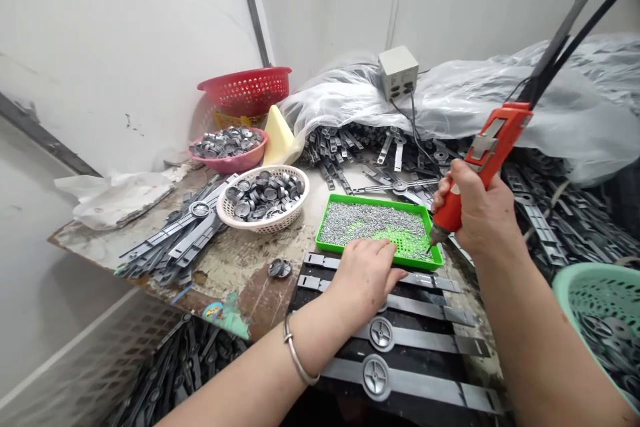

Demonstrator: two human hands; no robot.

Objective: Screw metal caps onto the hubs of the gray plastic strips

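My right hand [483, 210] is wrapped around a red electric screwdriver [480, 160]. The tool's tip points down into the right end of a green tray [326, 245] that holds many small silver screws [370, 223]. My left hand [363, 275] lies over the upper grey plastic strips, its thumb apart and its fingers by the tray's near edge. Whatever is under its palm is hidden. Several grey strips [430, 380] lie side by side on a black board [400, 361]. Two of them show a round spoked disc [381, 333] in full; another is partly covered by my left hand.
A white basket [265, 225] and a pink bowl [230, 163] hold round grey parts. Loose strips [185, 233] are piled at left and under plastic sheeting [465, 93] behind. A grey power box [399, 72] stands at the back; a mint basket [565, 293] is at right.
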